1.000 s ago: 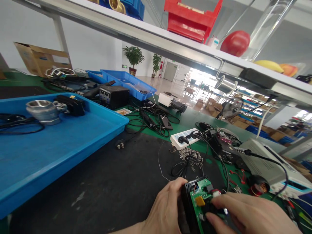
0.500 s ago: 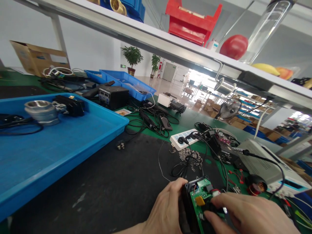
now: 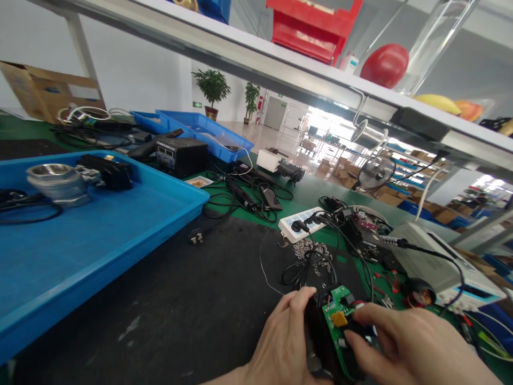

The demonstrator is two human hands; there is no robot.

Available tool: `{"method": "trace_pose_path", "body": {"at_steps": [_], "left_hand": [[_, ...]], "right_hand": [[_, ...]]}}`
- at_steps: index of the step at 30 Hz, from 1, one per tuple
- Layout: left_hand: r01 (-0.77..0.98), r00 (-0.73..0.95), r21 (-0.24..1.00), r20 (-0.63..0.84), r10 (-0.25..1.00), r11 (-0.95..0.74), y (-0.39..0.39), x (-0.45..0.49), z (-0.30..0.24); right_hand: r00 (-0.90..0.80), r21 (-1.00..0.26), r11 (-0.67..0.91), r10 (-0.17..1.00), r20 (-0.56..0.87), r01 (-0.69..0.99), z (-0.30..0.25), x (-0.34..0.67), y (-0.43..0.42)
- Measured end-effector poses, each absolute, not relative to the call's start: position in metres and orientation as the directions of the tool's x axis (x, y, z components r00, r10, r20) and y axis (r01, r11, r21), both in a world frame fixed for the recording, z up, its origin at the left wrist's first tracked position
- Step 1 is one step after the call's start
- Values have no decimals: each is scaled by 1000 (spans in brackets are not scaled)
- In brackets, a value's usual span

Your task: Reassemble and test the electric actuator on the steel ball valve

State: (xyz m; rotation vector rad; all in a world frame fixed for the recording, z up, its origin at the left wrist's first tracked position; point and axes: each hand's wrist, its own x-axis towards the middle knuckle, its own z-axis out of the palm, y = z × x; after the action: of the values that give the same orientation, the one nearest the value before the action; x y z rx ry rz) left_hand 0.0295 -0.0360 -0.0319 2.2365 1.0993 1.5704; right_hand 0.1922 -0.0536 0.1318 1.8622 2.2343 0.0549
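Gripping one black housing (image 3: 316,331) with one green circuit board (image 3: 334,313) inside, two hands work at the near edge of the table (image 3: 200,299). Left hand (image 3: 280,347): fingers wrapped on the housing's side. Right hand (image 3: 404,353): fingers pinched onto the board's lower half, hiding it. One yellow part (image 3: 339,318) shows. The housing's lower end is cut off. Beyond: one white power strip (image 3: 298,224), print too small to read, and one big blue tray (image 3: 100,240).
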Motion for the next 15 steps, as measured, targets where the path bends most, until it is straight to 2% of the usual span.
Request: {"method": "trace_pose_path", "body": {"at_steps": [3,6,15], "left_hand": [[444,164,537,738,655,-717,-36,36,-27],[417,177,569,714,677,-709,-36,38,-26],[368,151,644,671,726,-671,-38,33,-27]], "right_hand": [[-73,83,93,975,-210,992,131,197,-50],[-80,0,81,974,-210,997,129,201,-48],[-45,-12,43,980,-192,999,131,190,-49]]}}
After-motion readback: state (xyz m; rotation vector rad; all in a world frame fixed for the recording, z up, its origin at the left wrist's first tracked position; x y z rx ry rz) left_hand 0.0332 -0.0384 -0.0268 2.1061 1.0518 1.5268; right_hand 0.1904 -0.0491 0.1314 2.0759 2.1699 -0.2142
